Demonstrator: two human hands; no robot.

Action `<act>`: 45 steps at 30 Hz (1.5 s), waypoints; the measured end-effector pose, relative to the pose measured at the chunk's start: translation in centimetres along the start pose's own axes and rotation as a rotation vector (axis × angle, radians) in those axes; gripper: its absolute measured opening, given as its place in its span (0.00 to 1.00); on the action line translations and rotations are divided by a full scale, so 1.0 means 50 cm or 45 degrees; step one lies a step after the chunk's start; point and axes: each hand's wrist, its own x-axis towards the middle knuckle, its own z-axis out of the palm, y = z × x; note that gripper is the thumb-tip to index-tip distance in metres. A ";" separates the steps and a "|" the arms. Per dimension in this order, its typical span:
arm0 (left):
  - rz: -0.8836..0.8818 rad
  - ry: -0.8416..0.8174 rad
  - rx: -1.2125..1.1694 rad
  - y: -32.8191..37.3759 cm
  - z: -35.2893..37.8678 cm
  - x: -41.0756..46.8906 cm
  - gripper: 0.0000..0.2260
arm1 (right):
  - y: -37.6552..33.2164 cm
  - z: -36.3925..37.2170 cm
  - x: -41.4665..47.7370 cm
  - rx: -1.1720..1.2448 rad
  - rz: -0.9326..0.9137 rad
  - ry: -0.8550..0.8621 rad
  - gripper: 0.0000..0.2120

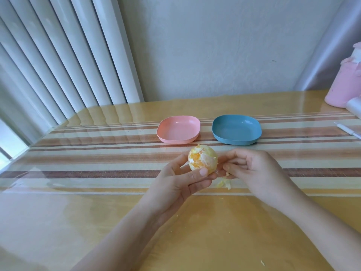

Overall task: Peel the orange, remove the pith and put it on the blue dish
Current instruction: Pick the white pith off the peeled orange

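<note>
you're holding the orange (203, 157) up off the table (97, 192) in your left hand (175, 184), fingers curled under and behind it and the thumb (201, 172) pressed across its near face. the rind looks gone, but pale pith covers most of the surface, with a patch of bare flesh on the left side facing you.

your right hand (252, 169) sits just to the right of the fruit, fingers curled in, pinching what looks like a small pith scrap (227, 174) at the fingertips. it is close against the left hand's fingertips under the orange. a few loose bits (223, 184) lie on the table right below both hands.

the relation that counts: the thick pith is on the top and right of the orange, the side turned toward your right hand, so that hand is the one placed to pick while the left only steadies and turns. the orange is near round, so no axis matters much — rolling it leftward in your grip would probably bring fresh pith round to the picking fingers.

the blue dish (236, 140) lies far and a little right of the orange, nearer your right hand; the pink dish (177, 139) sits far and left of it. both look empty, and i'd judge the pith work is not yet half done.
</note>
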 end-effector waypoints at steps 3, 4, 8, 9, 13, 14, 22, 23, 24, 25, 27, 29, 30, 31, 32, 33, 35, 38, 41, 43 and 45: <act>0.024 -0.013 0.016 0.000 0.001 -0.001 0.22 | -0.008 -0.001 -0.007 -0.005 -0.031 0.097 0.04; 0.034 -0.020 0.020 0.000 0.002 -0.002 0.23 | -0.012 -0.002 -0.009 -0.014 -0.047 0.091 0.04; 0.057 -0.042 0.022 0.001 0.004 -0.004 0.25 | -0.023 -0.005 -0.015 -0.115 -0.062 -0.045 0.14; 0.059 -0.046 0.022 0.001 0.003 -0.003 0.26 | -0.022 -0.005 -0.015 -0.158 -0.070 -0.038 0.17; 0.087 -0.048 0.070 -0.001 0.001 -0.003 0.27 | -0.020 -0.005 -0.014 -0.122 -0.175 0.136 0.12; 0.101 -0.042 0.099 -0.002 0.001 -0.003 0.28 | -0.021 -0.006 -0.015 -0.115 -0.247 0.201 0.10; 0.244 0.065 0.376 -0.008 0.006 -0.005 0.28 | -0.030 0.005 -0.026 -0.445 -0.915 0.389 0.08; 0.264 0.077 0.408 -0.008 0.007 -0.005 0.27 | -0.029 0.006 -0.027 -0.492 -0.954 0.398 0.07; 0.282 0.093 0.441 -0.009 0.008 -0.005 0.27 | -0.028 0.006 -0.027 -0.541 -0.987 0.412 0.07; 0.299 0.112 0.474 -0.008 0.008 -0.005 0.27 | -0.029 0.006 -0.028 -0.591 -1.014 0.429 0.07; 0.328 0.142 0.534 -0.008 0.007 -0.004 0.27 | -0.029 0.003 -0.029 -0.676 -1.050 0.460 0.06; 0.347 0.163 0.577 -0.008 0.007 -0.004 0.26 | -0.028 0.002 -0.030 -0.739 -1.074 0.481 0.06; 0.355 0.172 0.597 -0.008 0.007 -0.004 0.26 | -0.028 0.001 -0.030 -0.765 -1.082 0.489 0.06; 0.360 0.181 0.618 -0.008 0.006 -0.004 0.26 | -0.027 0.001 -0.030 -0.784 -1.085 0.495 0.06; 0.362 0.192 0.640 -0.008 0.006 -0.004 0.26 | -0.026 0.001 -0.030 -0.795 -1.084 0.497 0.06; 0.360 0.205 0.662 -0.009 0.006 -0.005 0.27 | -0.025 0.001 -0.030 -0.801 -1.080 0.494 0.06; 0.358 0.236 0.709 -0.009 0.007 -0.006 0.28 | -0.023 0.000 -0.029 -0.811 -1.067 0.486 0.06; 0.363 0.273 0.773 -0.010 0.010 -0.006 0.28 | -0.019 0.003 -0.029 -0.816 -1.044 0.485 0.05; 0.379 0.325 0.863 -0.014 0.012 -0.009 0.26 | -0.013 0.011 -0.028 -0.847 -1.002 0.478 0.05; 0.395 0.343 0.921 -0.017 0.012 -0.010 0.24 | -0.008 0.016 -0.028 -0.867 -0.979 0.475 0.04; 0.410 0.354 0.973 -0.021 0.012 -0.010 0.24 | -0.008 0.019 -0.028 -0.860 -0.959 0.477 0.04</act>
